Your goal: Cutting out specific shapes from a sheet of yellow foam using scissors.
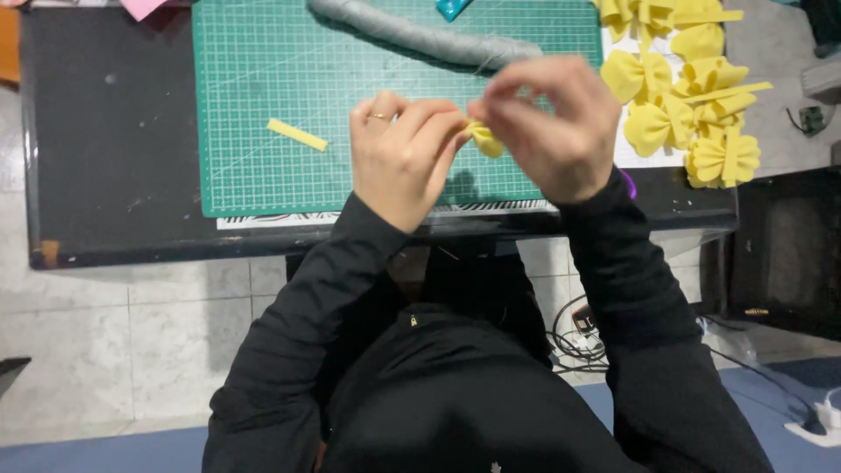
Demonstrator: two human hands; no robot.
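Black table (pixel 114 175), matte, scuffed. Green cutting mat (pixel 263 105), gridded, flat. Grey padded roll (pixel 420 37), long, soft. Yellow fabric bows (pixel 692 105), pleated, about seven, piled at the right. One yellow fabric strip (pixel 297 134), flat on the mat. Left hand (pixel 403 162) and right hand (pixel 552 127), each grip pinching one small folded yellow fabric piece (pixel 484 140), crumpled, held above the mat's near edge.

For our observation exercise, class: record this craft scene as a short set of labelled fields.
Left hand: pinching the yellow fabric piece
Right hand: pinching the same piece from the other side
Surface: green cutting mat on a dark table
On the mat: yellow strip, grey roll
Right of the mat: finished yellow bows
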